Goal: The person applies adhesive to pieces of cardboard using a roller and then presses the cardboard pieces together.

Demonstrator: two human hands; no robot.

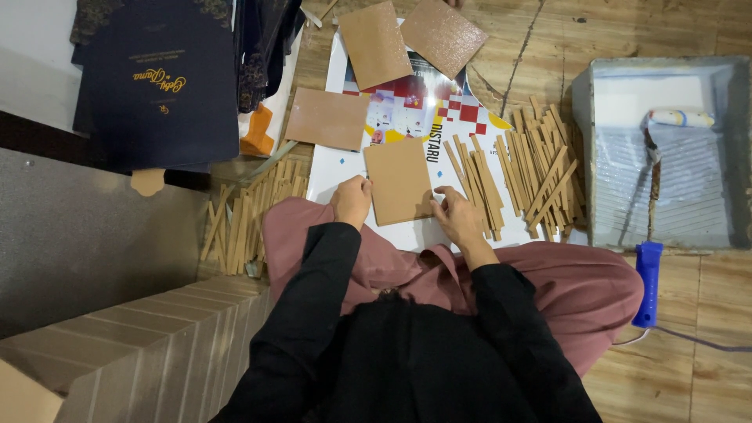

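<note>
The brown cardboard panel (pixel 398 182) lies flat on the glossy poster (pixel 407 110) spread over the floor, the left hand (pixel 352 200) and right hand (pixel 457 215) pressing open-fingered on its side edges (gripping nothing), and it looks light, stiff, easily creased, best lifted by opposite edges.

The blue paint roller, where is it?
In the head view the paint roller is on the right, its head lying in the grey paint tray and its blue handle sticking out over the wooden floor, beside the person's knee.
</note>
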